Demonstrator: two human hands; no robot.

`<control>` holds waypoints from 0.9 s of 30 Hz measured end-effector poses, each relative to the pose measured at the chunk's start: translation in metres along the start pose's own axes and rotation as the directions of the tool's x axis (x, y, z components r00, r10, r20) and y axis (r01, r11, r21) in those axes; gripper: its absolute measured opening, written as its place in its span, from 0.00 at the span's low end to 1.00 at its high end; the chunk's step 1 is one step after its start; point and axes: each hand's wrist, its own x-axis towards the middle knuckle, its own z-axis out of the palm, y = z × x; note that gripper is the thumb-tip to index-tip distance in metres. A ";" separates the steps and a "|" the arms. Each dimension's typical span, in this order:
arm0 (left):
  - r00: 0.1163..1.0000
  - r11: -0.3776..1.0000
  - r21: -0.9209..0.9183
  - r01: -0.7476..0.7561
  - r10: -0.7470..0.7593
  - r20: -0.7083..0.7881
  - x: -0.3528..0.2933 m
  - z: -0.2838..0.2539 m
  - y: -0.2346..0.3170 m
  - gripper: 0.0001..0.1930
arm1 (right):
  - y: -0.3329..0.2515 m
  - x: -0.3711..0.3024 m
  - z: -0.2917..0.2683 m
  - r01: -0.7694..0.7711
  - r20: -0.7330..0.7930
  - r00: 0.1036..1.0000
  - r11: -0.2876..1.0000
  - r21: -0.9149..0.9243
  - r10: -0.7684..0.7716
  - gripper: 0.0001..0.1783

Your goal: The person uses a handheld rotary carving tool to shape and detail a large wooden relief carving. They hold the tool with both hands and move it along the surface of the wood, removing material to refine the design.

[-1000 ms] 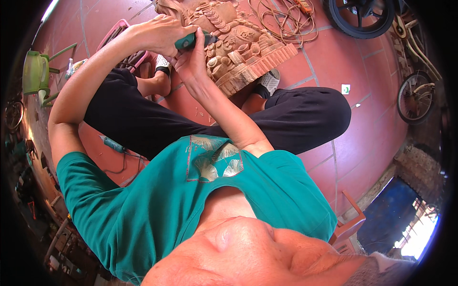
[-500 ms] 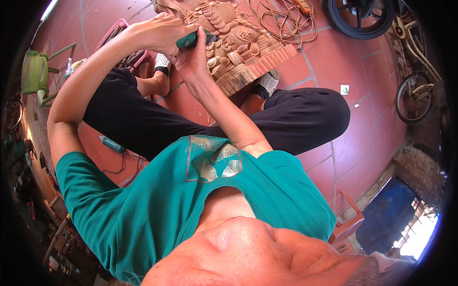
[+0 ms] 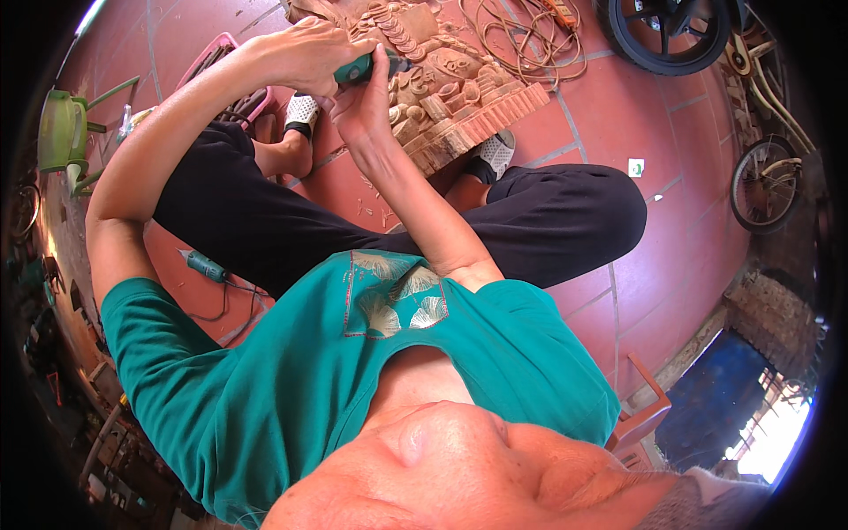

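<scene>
A carved wooden relief (image 3: 459,84) with many raised shapes lies on the floor beyond my feet. My left hand (image 3: 309,53) is wrapped round the rear of a green handheld power grinder (image 3: 356,69). Closed round its front is my right hand (image 3: 364,104), thumb pointing up along the body. The tool's dark nose reaches the left part of the carving; its tip is too small to make out. My fingers partly hide the tool's body.
A second teal power tool (image 3: 205,266) with a cord lies left of my leg. At the left stand a green stool (image 3: 64,132) and a pink-rimmed basket (image 3: 263,108). A coiled orange cord (image 3: 530,49) lies beyond the carving. Wheels (image 3: 667,35) are at right.
Both hands and the grinder have shifted slightly to the right and up along the carving. The grip looks the same.
</scene>
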 end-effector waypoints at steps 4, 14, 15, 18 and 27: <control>1.000 1.000 -0.015 -0.015 0.015 0.009 -0.002 0.001 -0.002 0.40 | 0.002 -0.005 0.002 -0.009 0.051 0.999 1.000 -0.004 0.009 0.37; 0.999 1.000 0.026 -0.002 0.000 0.041 -0.005 0.002 -0.002 0.41 | 0.007 -0.014 0.007 -0.029 0.010 1.000 1.000 -0.008 0.029 0.36; 0.999 1.000 0.024 -0.002 0.001 0.042 -0.006 0.001 -0.002 0.41 | 0.007 -0.014 0.007 -0.031 0.012 0.999 1.000 -0.005 0.031 0.36; 0.999 1.000 0.023 -0.002 0.001 0.044 -0.006 0.001 -0.003 0.40 | 0.007 -0.013 0.009 -0.026 0.003 1.000 1.000 -0.003 0.026 0.36; 1.000 0.999 0.033 0.001 -0.002 0.031 -0.007 0.001 -0.003 0.40 | 0.007 -0.012 0.007 -0.033 0.005 0.999 0.999 0.003 0.033 0.37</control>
